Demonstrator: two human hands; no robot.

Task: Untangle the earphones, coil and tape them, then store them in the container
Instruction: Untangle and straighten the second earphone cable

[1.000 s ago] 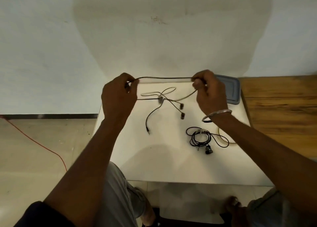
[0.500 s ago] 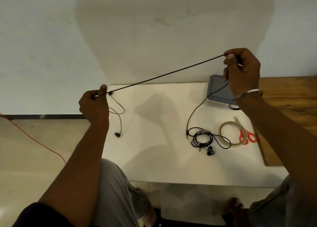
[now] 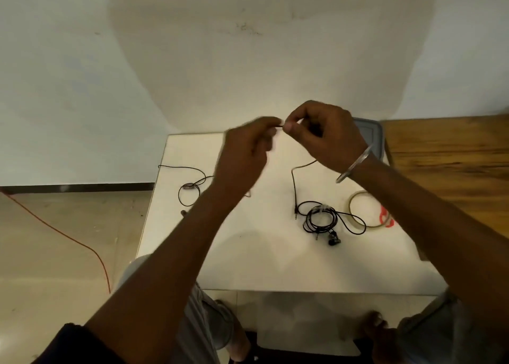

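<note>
Black earphone cable [image 3: 294, 184] is pinched by left hand [image 3: 246, 150] and right hand [image 3: 327, 137], close together above the bench [image 3: 248, 259], probably to start a coil.

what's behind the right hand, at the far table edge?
The grey container, sitting at the far edge of the table. Only its right side and corner show. The right hand, pinching the earphone cable, covers the rest. Its contents cannot be seen.
</note>
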